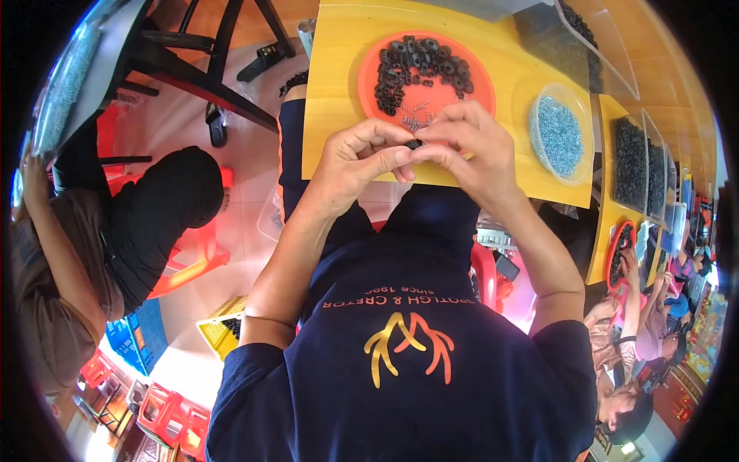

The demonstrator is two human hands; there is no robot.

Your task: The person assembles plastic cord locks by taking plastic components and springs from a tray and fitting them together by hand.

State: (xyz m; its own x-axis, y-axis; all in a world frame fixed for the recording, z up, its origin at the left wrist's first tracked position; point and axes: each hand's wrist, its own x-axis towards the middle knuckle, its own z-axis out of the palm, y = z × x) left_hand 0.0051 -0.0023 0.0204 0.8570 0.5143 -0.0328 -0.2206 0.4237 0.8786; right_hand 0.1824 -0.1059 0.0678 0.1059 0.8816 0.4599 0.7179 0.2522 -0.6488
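Both my hands meet just above the near edge of the yellow table (339, 77). My left hand (360, 158) pinches a small black plastic part (415, 144) between thumb and fingertips. From the other side, the thumb and forefinger of my right hand (473, 150) close on the same part; its far fingers are lifted and bent. Right beyond my fingers lies an orange-red round tray (481, 77). Black plastic parts (419, 58) are heaped along its far side, and small silvery screws (416, 115) lie at its near side, partly hidden by my hands.
A clear round tub (589, 158) of small bluish metal pieces (556, 135) stands right of the tray. Behind it is a clear bin (604, 58) of black parts. People sit at both sides; at right, a co-worker's hand (630, 262) reaches into a red tray (613, 269).
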